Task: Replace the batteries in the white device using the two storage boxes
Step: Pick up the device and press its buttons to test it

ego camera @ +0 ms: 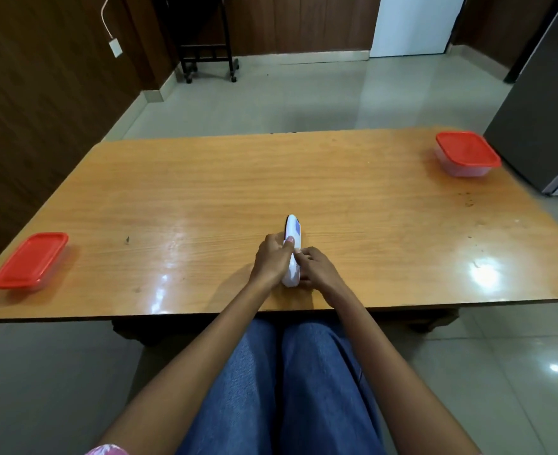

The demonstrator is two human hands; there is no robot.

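Clamped the white device (292, 254) between both hands, just in from the middle of the table's (205, 192) near edge. Stood it up on its long side, far tip aimed at the far edge. Slim, long, rounded at both ends, in smooth glossy plastic, with a bluish panel near the far tip and a dark strip down its left flank. Could not tell whether its near end touched the wood. Wrapped the left hand (271, 257) round the middle from the left, thumb laid over the top, fingers curled. Pinched the lower half from the right with the right hand (317, 267), fingers bent against the casing. Left both storage boxes well apart from the device, lids on: a long rectangular box (30, 261) at the left edge by the near-left corner, a squarer box (466, 152) at the far-right corner, each a clear tub under a red lid, contents not made out. Worked on orange-brown wood-grain laminate, shiny, streaked with glare, speckled dark toward the right edge. Sat in blue jeans (290, 389) over pale glossy floor tiles (271, 103), with dark wood panelling (41, 93) to the left, a black wheeled cart (205, 57) at the back and a grey cabinet (540, 110) to the right.
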